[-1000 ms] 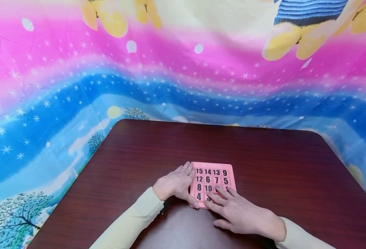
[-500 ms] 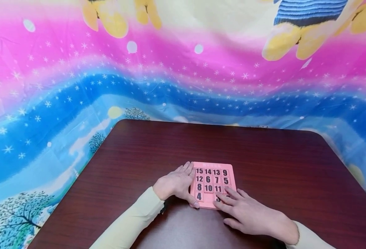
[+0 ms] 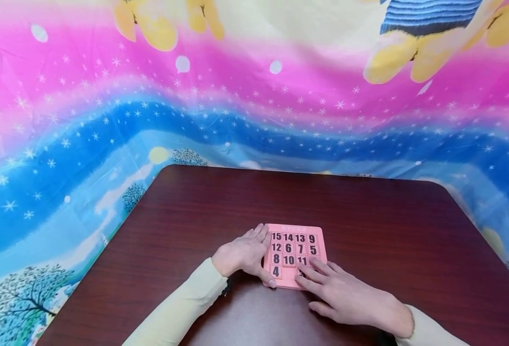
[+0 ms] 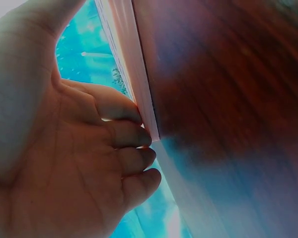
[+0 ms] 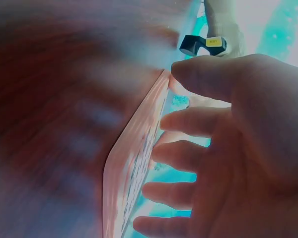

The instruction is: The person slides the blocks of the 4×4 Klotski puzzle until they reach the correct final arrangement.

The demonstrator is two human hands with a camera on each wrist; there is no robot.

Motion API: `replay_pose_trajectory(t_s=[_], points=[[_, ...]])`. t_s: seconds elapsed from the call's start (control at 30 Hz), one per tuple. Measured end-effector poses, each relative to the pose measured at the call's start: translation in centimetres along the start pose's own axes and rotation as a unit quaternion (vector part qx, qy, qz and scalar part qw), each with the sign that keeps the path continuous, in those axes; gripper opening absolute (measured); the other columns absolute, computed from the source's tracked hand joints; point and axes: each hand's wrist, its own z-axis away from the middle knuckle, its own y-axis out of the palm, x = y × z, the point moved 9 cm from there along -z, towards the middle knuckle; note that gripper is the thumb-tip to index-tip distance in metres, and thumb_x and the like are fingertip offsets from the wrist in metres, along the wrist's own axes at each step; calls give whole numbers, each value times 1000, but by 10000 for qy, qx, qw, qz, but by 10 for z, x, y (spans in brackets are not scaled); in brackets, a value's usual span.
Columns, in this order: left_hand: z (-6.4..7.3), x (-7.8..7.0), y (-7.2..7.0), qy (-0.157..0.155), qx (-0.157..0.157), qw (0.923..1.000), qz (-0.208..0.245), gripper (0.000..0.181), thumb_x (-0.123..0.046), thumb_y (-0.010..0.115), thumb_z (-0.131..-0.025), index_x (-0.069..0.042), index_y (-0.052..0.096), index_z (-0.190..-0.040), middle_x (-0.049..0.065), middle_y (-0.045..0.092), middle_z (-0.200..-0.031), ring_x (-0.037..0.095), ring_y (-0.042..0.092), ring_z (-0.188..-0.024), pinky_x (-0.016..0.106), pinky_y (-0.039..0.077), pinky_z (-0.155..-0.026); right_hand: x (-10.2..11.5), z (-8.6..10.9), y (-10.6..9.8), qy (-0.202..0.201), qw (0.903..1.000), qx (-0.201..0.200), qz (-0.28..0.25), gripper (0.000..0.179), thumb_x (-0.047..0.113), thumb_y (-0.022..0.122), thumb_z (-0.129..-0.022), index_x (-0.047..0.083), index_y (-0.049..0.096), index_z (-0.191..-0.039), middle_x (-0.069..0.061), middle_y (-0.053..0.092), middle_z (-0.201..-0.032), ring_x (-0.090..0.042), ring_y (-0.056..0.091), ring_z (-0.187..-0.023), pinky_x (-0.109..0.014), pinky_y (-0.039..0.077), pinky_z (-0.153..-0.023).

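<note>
A pink number sliding puzzle [image 3: 323, 231] lies flat on the dark wood table. My left hand [image 3: 246, 254] lies along its left side, fingers extended toward the far corner and thumb at the near left corner. In the left wrist view, the fingertips touch the puzzle's side edge [image 4: 143, 74]. My right hand [image 3: 345, 294] reaches in from the right with fingers spread, its fingertips on the lower right tiles and covering some. Beside the 4 tile [image 3: 276, 272], the bottom row has a bare gap. The 10 tile [image 3: 289, 260] sits above that gap.
The brown table [image 3: 219, 202] spreads around the puzzle, with rounded far corners. Behind it hangs a colourful cloth [image 3: 254, 96] with snowflakes and trees. A black device with a yellow label [image 5: 216, 42] sits at the left wrist.
My right hand has moved right with the 3 tile, which slid one column right along the bottom row and left a gap behind. The 11 tile has come into sight. My left hand stays still.
</note>
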Motion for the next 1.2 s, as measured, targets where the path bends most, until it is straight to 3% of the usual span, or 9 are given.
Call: replay_pose_trajectory(t_s=[0.4, 0.6, 1.2], points=[[-2, -1, 0, 41, -83, 10000, -28, 128, -77, 72, -65, -1, 21, -155, 17, 12, -165, 28, 11, -154, 37, 18, -126, 15, -26, 1, -293, 9995, 65, 35, 56, 43, 56, -97, 16, 50, -145, -6, 47, -152, -38, 40, -141, -61, 40, -108], [-3, 0, 1, 23, -78, 9999, -119, 129, -78, 71, -65, -2, 21, -156, 16, 12, -165, 27, 10, -154, 37, 17, -126, 13, -33, 5, -193, 9992, 321, -133, 56, 44, 56, -96, 18, 49, -146, -3, 45, -154, -38, 38, -142, -62, 38, -109], [0, 1, 1, 35, 36, 10000, -21, 132, -77, 73, -63, -1, 18, -156, 17, 11, -165, 27, 9, -154, 35, 15, -127, 10, -34, 7, -214, 9994, 233, -127, 56, 42, 60, -94, 21, 50, -145, 0, 50, -150, -38, 37, -143, -62, 37, -110]])
